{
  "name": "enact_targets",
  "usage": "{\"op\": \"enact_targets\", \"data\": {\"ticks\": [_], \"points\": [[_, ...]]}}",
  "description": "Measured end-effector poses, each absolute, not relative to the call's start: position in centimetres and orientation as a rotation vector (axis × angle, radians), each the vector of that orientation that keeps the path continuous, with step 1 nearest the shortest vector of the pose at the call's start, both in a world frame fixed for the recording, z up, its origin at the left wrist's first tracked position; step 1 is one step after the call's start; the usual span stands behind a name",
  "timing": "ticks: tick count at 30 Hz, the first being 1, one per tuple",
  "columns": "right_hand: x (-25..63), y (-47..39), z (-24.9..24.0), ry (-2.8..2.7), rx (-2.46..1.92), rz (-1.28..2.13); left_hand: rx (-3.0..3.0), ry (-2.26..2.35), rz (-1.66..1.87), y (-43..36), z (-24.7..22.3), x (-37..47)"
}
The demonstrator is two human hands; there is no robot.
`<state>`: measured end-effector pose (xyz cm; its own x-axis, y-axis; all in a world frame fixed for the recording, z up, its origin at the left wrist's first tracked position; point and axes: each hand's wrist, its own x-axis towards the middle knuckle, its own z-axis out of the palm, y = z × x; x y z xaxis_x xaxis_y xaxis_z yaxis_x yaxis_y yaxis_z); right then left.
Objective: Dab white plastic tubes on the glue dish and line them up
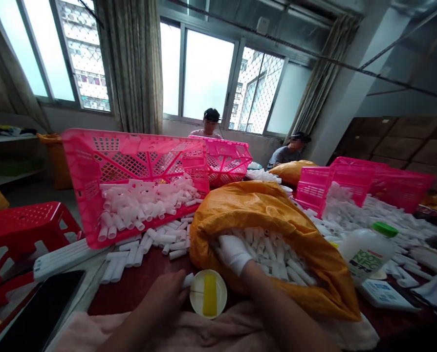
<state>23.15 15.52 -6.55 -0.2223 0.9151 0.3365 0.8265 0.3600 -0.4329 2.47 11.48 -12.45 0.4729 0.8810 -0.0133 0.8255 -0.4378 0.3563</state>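
Many white tubes (272, 247) are remaining in the orange bag (248, 203), others lying in the pink crate (79, 190); the left hand (168, 289) is pinching one tube (188, 280), the gloved right hand (234, 252) resting inside the bag, grip hidden.

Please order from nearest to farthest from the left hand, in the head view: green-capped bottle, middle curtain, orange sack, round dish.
From the left hand:
1. Round dish, just right.
2. Orange sack, right, beyond the dish.
3. Green-capped bottle, right, past the sack.
4. Middle curtain, at the windows behind.
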Motion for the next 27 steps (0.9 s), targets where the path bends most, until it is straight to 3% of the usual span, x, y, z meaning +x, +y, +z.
{"op": "enact_targets", "data": {"ticks": [8,27], "points": [[27.1,9.1,-9.4,-1.924,-1.474,0.748,2.420,1.481,0.281,11.3,-12.9,3.0],[26.6,8.1,-10.9,-2.538,-0.963,0.328,2.517,1.524,0.193,10.9,-12.6,3.4]]}}
